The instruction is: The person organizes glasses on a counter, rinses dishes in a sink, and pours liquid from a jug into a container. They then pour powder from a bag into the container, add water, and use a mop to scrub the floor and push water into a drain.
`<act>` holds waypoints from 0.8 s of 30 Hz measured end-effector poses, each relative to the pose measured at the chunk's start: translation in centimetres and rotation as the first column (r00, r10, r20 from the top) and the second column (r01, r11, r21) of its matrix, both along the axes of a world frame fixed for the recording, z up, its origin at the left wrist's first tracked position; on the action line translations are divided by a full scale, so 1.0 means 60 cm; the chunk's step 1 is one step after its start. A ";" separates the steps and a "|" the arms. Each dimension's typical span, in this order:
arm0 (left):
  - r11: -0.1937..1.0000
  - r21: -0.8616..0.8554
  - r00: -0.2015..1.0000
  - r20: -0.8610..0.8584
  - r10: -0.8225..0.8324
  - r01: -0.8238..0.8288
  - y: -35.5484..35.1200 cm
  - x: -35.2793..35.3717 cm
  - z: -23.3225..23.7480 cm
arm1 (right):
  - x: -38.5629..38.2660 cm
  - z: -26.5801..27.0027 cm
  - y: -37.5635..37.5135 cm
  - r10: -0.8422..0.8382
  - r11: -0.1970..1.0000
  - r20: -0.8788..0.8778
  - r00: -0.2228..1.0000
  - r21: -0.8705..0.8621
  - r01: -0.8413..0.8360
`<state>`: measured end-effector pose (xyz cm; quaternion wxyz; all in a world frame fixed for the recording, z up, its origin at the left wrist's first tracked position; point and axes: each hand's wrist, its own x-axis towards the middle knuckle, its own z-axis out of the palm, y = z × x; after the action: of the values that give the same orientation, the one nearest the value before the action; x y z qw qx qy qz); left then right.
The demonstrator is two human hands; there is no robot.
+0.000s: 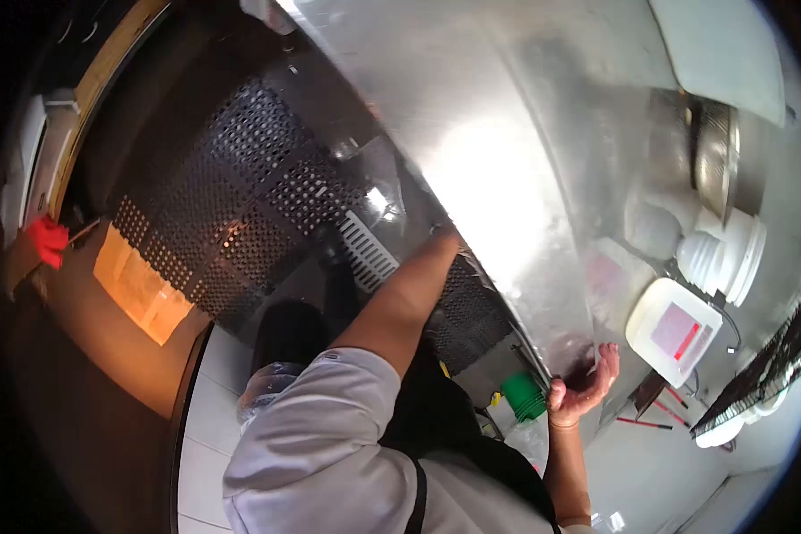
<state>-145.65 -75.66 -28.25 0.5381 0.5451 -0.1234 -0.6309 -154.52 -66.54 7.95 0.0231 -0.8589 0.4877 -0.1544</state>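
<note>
My left forearm reaches down past the long edge of a stainless steel table (pixel 543 222), and the edge hides my left hand. At the table's near right corner is my right hand (pixel 586 392), with its fingers apart and curved upward and its thumb by the metal edge. Nothing shows between those fingers. Bright glare covers the middle of the steel top. Just left of my right hand, below the table's level, is a green plastic container (pixel 523 397).
Black perforated mats (pixel 240 196) and a white slotted grate (pixel 368 253) lie on the floor. Toward the right are a white container (pixel 675 331) with a label, metal bowls (pixel 715 160) and stacked white tubs (pixel 740 258). A red cloth (pixel 48 241) shows far left.
</note>
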 end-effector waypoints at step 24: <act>0.581 -0.477 0.447 0.372 0.813 -0.659 0.243 0.286 0.609 | -0.635 0.116 -0.123 -0.560 0.697 0.479 0.676 -0.170 0.697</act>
<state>-128.48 -61.08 8.30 0.7650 0.6241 -0.1050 -0.1197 -192.63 -73.89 14.92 -0.0837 -0.5751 0.7076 -0.4020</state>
